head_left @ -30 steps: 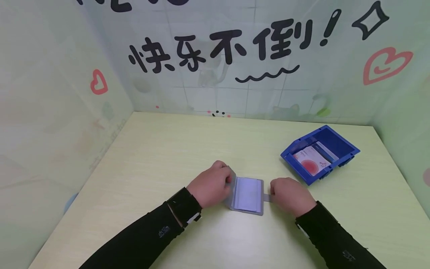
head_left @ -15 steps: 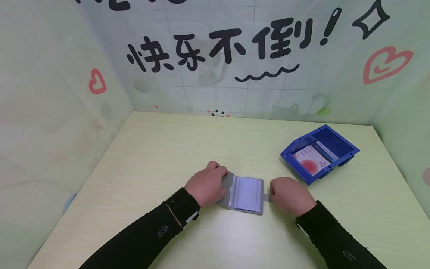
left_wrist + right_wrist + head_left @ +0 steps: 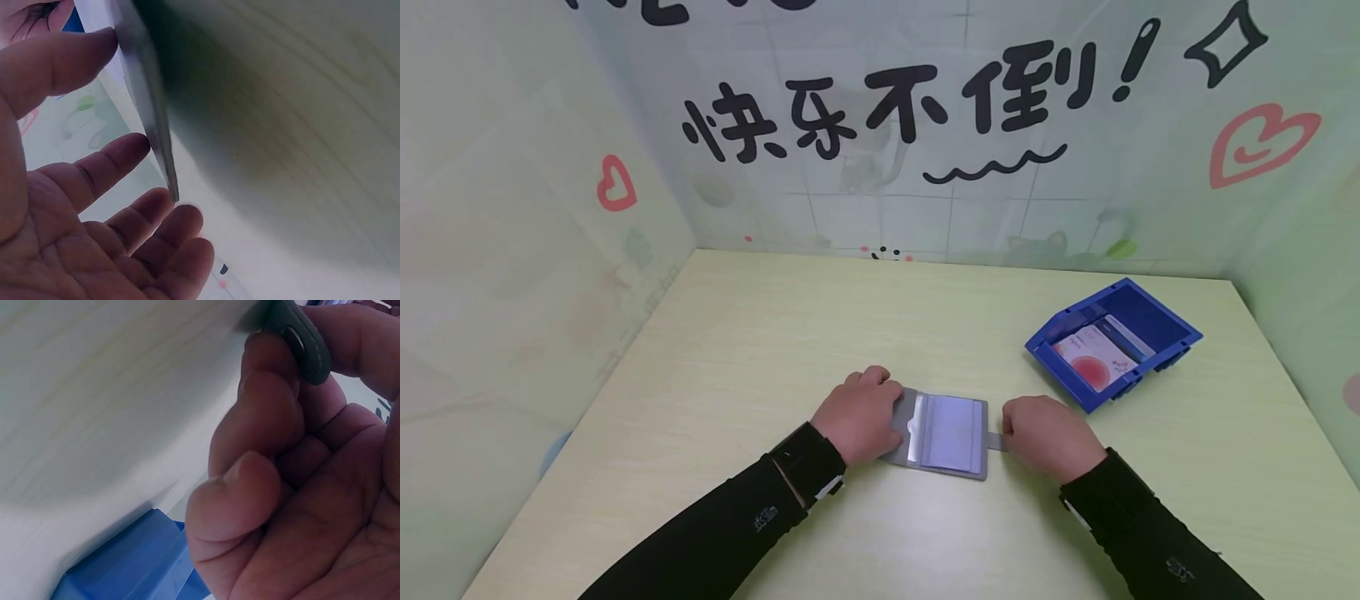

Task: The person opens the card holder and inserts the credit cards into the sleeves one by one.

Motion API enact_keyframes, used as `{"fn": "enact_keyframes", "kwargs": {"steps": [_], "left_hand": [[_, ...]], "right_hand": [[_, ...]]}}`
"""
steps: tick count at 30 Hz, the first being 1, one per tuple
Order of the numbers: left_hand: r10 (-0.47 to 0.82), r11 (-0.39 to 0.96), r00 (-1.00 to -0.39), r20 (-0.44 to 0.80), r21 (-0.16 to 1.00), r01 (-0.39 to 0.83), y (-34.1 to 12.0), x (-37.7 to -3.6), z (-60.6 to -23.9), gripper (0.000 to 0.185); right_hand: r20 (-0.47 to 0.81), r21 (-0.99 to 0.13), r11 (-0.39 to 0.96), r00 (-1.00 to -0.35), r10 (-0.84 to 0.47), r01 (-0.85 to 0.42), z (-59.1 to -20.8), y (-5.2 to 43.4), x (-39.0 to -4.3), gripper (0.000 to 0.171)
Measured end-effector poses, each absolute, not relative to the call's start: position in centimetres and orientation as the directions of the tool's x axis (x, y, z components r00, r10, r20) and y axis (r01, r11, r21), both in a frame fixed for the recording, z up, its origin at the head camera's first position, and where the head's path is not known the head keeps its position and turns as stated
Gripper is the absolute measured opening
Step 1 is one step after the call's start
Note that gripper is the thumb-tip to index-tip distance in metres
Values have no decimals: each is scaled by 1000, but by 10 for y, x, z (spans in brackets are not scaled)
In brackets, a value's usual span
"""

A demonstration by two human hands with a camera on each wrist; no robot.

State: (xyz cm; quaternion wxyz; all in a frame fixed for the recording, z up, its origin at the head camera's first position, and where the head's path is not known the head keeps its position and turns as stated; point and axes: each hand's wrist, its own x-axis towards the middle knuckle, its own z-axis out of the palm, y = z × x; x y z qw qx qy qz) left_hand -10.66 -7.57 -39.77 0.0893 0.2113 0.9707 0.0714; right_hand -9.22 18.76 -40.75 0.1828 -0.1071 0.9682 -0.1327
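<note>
The grey wallet (image 3: 942, 433) seems opened flatter than before.

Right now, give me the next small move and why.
Probably press the left cover of the grey card holder flat with the left hand: it touches that cover, which looks slightly raised, while the right hand pinches the snap strap.

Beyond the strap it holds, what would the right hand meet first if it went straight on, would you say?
The right hand would probably meet the right edge of the grey holder first, though depth is unclear.
</note>
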Motion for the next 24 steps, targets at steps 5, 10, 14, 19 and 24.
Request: {"fn": "enact_keyframes", "kwargs": {"steps": [5, 10, 14, 19, 24], "left_hand": [[446, 894, -883, -146, 113, 433, -75, -106, -402, 46], [466, 884, -871, -153, 94, 457, -76, -106, -407, 48], [471, 882, -869, -150, 93, 462, -77, -106, -409, 49], [466, 885, -872, -151, 96, 456, -76, -105, -409, 50], [456, 890, -877, -154, 103, 445, -75, -105, -407, 50]], "right_hand": [[-316, -291, 942, -913, -257, -165, -408, 188, -92, 8], [-316, -290, 942, -912, -260, -169, -409, 188, -91, 6], [-298, -324, 931, -916, -269, -168, -410, 188, -93, 6], [-251, -379, 914, -935, -250, -143, -400, 193, -97, 10], [-142, -366, 919, -967, -212, -147, -376, 209, -105, 18]]}}
